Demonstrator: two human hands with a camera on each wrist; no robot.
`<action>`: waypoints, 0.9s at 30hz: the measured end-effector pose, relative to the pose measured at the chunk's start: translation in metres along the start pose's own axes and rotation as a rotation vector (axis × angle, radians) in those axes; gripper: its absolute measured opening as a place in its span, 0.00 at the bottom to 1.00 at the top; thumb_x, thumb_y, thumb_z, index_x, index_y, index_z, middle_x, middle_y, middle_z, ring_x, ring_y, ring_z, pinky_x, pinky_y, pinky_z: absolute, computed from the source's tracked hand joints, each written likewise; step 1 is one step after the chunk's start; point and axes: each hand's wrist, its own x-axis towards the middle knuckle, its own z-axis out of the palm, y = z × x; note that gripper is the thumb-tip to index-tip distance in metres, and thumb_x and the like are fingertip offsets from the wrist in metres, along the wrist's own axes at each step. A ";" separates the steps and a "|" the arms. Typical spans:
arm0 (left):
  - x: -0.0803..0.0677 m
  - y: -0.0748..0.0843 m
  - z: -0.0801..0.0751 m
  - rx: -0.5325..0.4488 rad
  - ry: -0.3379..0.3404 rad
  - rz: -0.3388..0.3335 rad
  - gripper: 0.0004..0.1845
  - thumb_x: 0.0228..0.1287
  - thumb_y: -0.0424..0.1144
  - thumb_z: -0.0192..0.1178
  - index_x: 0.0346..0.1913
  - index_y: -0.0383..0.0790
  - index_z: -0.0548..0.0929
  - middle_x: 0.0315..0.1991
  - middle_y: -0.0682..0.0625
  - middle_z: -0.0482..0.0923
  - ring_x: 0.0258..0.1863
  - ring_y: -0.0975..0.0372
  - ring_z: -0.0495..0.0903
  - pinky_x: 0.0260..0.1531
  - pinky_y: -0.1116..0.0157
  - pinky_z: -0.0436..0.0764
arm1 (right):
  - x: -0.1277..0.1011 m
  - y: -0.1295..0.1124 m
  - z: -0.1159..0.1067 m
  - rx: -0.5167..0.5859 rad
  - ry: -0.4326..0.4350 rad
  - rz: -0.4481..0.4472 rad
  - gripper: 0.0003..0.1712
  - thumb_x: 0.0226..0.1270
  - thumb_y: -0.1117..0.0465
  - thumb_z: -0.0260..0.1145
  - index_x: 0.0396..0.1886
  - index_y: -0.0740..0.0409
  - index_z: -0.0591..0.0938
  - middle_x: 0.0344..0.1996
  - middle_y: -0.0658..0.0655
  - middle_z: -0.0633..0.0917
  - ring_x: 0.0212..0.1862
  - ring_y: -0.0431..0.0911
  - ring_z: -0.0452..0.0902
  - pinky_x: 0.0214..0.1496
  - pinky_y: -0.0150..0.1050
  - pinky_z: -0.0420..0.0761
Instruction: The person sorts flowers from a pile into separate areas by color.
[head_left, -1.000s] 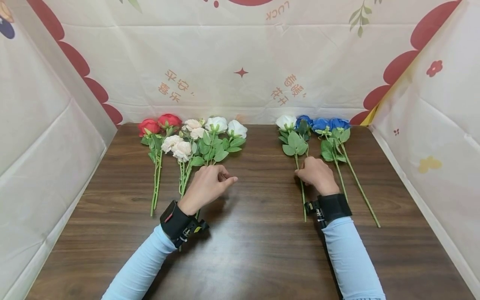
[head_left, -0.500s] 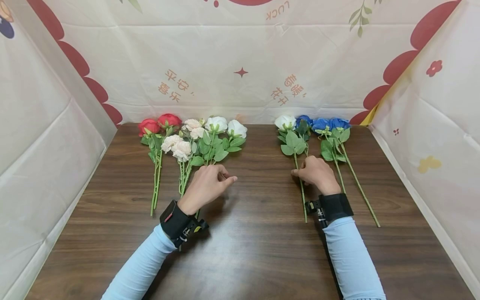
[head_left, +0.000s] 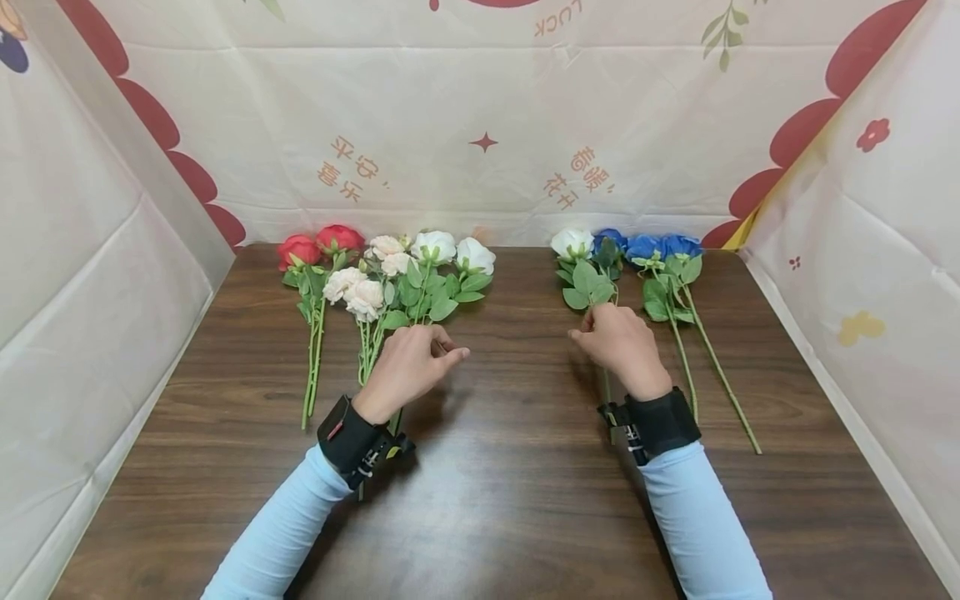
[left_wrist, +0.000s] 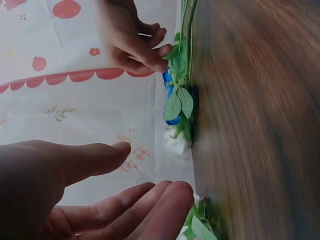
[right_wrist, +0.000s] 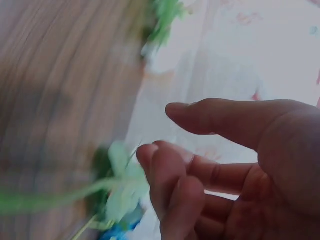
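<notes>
Right wrist view is smeared with motion, so the green stem [right_wrist: 60,197] running past the curled fingers [right_wrist: 165,175] is a blur, and whether those fingers actually pinch it can't be told from here. From the head view the right hand [head_left: 618,346] sits over the white rose stem [head_left: 604,385], knuckles up, fingers bent down at the leaves; the stem vanishes under the hand and reappears by the black wrist strap [head_left: 660,423], and the grip itself is hidden. The white rose [head_left: 572,243] lies at the far edge of the table [head_left: 495,467], touching the blue roses [head_left: 652,247] beside it.

Left hand [head_left: 408,365] hovers over the stems of the cream and white bunch [head_left: 408,267], fingers loosely bent, thumb out, holding nothing; the left wrist view shows those fingers [left_wrist: 145,210] relaxed and apart. Two red roses [head_left: 318,243] lie further left.

Petals look soft and fabric-like, leaves flat and matte, stems thin and straight. Tabletop is dark wood grain; creased cream cloth [head_left: 480,125] walls it in
</notes>
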 end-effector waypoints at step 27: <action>0.017 -0.069 -0.012 0.076 -0.129 -0.193 0.23 0.64 0.38 0.70 0.11 0.44 0.78 0.09 0.52 0.77 0.13 0.61 0.80 0.27 0.66 0.68 | -0.023 -0.074 0.036 0.016 -0.102 -0.289 0.07 0.71 0.58 0.68 0.30 0.51 0.85 0.26 0.50 0.84 0.25 0.44 0.75 0.28 0.37 0.72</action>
